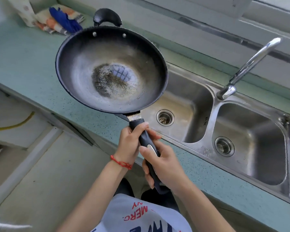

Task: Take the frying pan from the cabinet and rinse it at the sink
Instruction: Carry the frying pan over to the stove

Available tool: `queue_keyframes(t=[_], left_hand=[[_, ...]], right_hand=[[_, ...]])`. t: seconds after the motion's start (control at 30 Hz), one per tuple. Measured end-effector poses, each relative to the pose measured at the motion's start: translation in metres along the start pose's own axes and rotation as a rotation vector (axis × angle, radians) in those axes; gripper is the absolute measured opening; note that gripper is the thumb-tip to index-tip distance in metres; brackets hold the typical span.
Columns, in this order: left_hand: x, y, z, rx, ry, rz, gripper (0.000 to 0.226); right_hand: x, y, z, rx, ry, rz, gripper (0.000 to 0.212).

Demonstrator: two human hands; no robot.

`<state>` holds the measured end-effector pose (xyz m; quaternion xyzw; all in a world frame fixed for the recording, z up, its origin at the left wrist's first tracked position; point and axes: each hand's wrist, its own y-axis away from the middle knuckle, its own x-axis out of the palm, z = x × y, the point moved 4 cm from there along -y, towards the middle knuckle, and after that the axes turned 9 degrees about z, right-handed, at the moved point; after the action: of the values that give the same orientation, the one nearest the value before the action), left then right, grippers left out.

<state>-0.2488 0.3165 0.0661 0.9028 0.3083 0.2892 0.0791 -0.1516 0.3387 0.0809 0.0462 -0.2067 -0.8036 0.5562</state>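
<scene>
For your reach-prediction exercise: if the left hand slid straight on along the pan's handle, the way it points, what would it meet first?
The left hand would probably first meet the bare metal neck joining the black handle to the dark round frying pan.

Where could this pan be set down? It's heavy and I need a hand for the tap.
Both sink basins look bare apart from their drains. The green counter left of the frying pan is also bare. The far left corner is crowded with folded cloths. Both the left hand and right hand grip the handle.
</scene>
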Motion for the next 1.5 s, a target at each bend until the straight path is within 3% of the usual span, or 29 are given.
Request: queue_keyframes(t=[0.2, 0.43, 0.63, 0.73, 0.9, 1.23, 1.37, 1.5], left_hand=[[-0.006, 0.016, 0.012, 0.027, 0.056, -0.198, 0.050], [-0.020, 0.036, 0.024, 0.073, 0.144, -0.395, 0.027], [-0.039, 0.067, 0.028, 0.113, 0.207, -0.499, 0.032], [-0.054, 0.084, 0.026, 0.149, 0.244, -0.544, 0.047], [-0.094, 0.118, 0.018, 0.177, 0.266, -0.618, 0.042], [-0.200, 0.209, -0.013, 0.270, 0.326, -0.755, 0.055], [-0.242, 0.244, -0.018, 0.326, 0.423, -0.821, 0.037], [-0.276, 0.277, -0.015, 0.367, 0.485, -0.859, 0.028]], right_hand=[[-0.005, 0.003, -0.008, 0.013, 0.106, 0.145, 0.009], [-0.001, 0.002, -0.014, 0.009, 0.225, 0.329, 0.010], [0.022, 0.002, -0.026, 0.014, 0.287, 0.459, 0.011], [0.040, 0.000, -0.031, 0.029, 0.337, 0.519, 0.014], [0.085, -0.006, -0.037, 0.058, 0.378, 0.605, 0.020], [0.224, -0.014, -0.053, 0.067, 0.476, 0.778, 0.012], [0.277, -0.016, -0.063, 0.062, 0.516, 0.838, 0.001], [0.321, -0.014, -0.075, 0.057, 0.563, 0.912, 0.010]])
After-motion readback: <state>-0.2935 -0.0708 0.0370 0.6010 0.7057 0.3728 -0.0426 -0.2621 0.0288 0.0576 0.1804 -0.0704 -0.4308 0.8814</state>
